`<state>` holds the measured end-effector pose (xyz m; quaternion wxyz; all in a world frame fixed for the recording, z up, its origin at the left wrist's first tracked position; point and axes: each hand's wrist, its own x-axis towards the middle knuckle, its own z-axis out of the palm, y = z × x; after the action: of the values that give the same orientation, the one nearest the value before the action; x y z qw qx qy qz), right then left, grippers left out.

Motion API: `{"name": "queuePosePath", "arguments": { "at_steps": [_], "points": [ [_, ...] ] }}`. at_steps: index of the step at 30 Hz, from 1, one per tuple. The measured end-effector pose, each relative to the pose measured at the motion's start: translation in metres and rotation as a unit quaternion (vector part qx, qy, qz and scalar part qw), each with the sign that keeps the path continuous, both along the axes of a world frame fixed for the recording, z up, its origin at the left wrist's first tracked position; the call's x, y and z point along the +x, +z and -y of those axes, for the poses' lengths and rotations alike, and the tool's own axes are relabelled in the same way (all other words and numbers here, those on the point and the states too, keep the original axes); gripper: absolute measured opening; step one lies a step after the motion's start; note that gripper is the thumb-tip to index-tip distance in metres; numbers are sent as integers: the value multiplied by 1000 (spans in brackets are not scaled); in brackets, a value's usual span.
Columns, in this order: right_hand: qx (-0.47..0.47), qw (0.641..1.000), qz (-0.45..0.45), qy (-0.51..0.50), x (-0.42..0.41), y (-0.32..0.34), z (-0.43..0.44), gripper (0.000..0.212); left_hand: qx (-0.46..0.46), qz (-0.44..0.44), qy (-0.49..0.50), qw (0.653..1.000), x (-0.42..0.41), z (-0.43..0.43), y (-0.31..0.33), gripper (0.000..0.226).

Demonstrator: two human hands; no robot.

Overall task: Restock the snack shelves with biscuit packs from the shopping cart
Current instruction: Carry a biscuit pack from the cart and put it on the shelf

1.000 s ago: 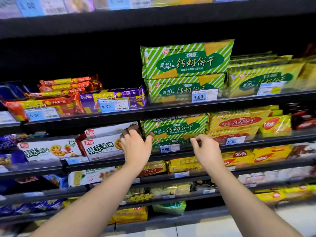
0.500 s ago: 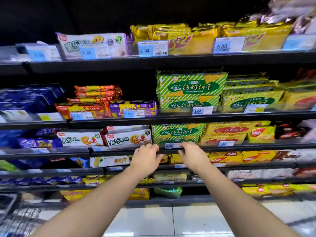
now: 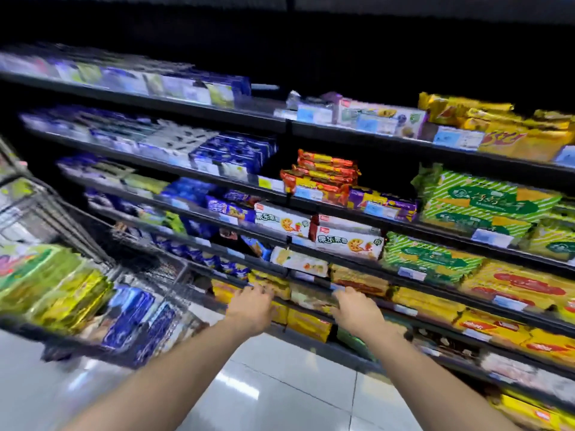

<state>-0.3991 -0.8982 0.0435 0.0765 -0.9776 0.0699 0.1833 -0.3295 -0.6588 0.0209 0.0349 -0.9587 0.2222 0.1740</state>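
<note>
Neither grip holds anything: our left hand [image 3: 253,307] and right hand [image 3: 357,311] reach forward with fingers loosely stretched, at the lip of a low tier of the snack shelves [image 3: 217,111]. Blur hides whether the fingertips touch it.

A second ago both hands were higher up, at the green striped packs [image 3: 485,203]. Since then they have dropped away from those packs, and our view has swung left, bringing the shopping cart [image 3: 71,228] into sight. We read that as one placement finished and the turn back for more stock.

The biscuit packs [image 3: 62,293] still to be shelved lie in the cart, to the left and well apart from our hands.

Counting:
- Two hands, both empty.
- One cart. In it we make out one green pack [image 3: 31,269], a yellow stack [image 3: 77,301] and a cluster of blue packs [image 3: 133,315], all too smeared to number.
- On the shelves, two white boxes [image 3: 281,220] sit side by side.
- The green striped packs show as two stacked on one tier and another lot on the tier below.
</note>
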Motion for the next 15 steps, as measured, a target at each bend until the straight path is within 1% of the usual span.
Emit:
{"name": "queuePosePath", "arguments": {
  "at_steps": [3, 5, 8, 10, 13, 15],
  "points": [
    [-7, 999, -6, 36, 33, -3, -87, 37, -1, -4, 53, 999, 8, -102, -3, 46],
    [-15, 997, -6, 76, 55, -5, -148, 35, -9, -4, 94, 996, 13, -170, -3, 44],
    [-9, 990, 2, 140, 91, -3, -239, 37, -19, -12, 171, 985, 19, -262, 3, 42],
    [-6, 984, -1, 177, 110, -1, -291, 38, -25, -13, 219, 975, 21, -310, 5, 41],
    [-9, 971, -12, 239, 137, -1, -363, 32, -34, -3, 258, 965, 25, -365, 6, 42],
    [-7, 962, -14, 271, 155, -3, -403, 33, -53, 2, 288, 956, 26, -394, 4, 43]
  ]
}}
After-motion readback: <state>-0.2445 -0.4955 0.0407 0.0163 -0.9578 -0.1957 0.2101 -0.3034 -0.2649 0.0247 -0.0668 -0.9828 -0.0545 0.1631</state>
